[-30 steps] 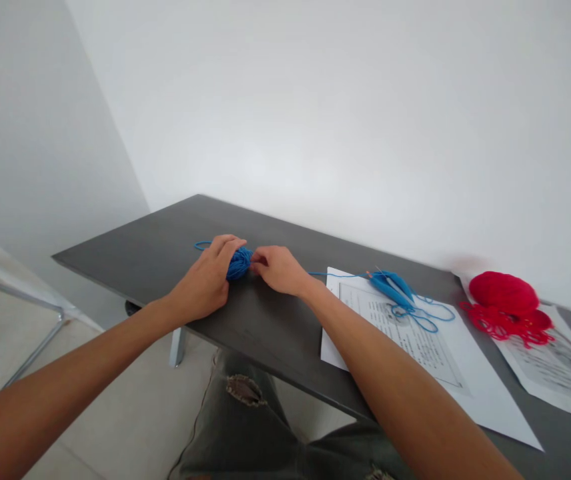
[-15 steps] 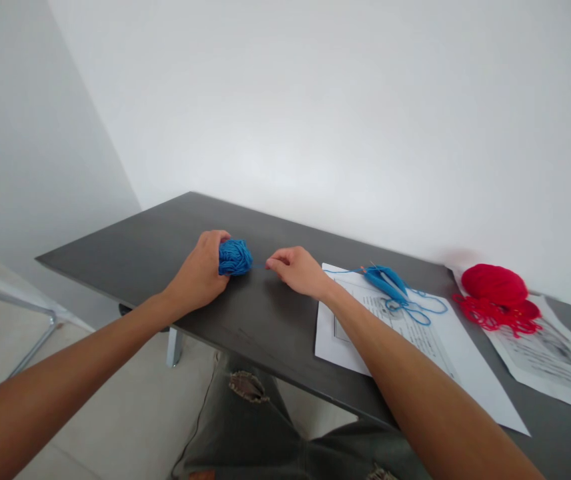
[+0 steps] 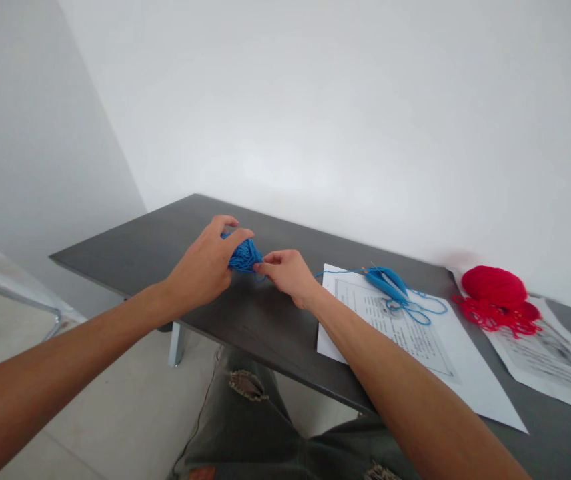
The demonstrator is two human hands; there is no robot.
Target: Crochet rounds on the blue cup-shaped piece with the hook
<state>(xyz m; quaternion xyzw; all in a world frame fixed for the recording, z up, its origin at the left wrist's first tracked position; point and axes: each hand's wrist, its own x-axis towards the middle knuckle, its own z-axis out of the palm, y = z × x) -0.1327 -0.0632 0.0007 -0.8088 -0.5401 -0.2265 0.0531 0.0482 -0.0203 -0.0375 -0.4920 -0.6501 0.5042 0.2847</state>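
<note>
My left hand [image 3: 205, 260] grips a ball of blue yarn [image 3: 245, 255] from its left side, fingers bent over the top, above the dark table [image 3: 155, 230]. Against the ball's right end, my right hand [image 3: 285, 272] has its thumb and fingertips pinched on the blue yarn. A little loose strand shows just under the fingertips. From behind the right hand a blue strand runs right to a small blue yarn piece [image 3: 388, 283], which lies with loose loops and a thin pointed tool on a printed sheet [image 3: 485, 393].
Farther right, a red yarn ball [image 3: 494, 285] and a tangle of red yarn [image 3: 500, 317] lie on another printed sheet [image 3: 560, 373]. A white wall [image 3: 315, 120] rises behind the table. Metal chair legs [image 3: 55, 313] stand at lower left.
My right hand has moved left to the ball and now touches its right end. My left hand has shifted slightly right with the ball, its fingers lifted higher over the top.
</note>
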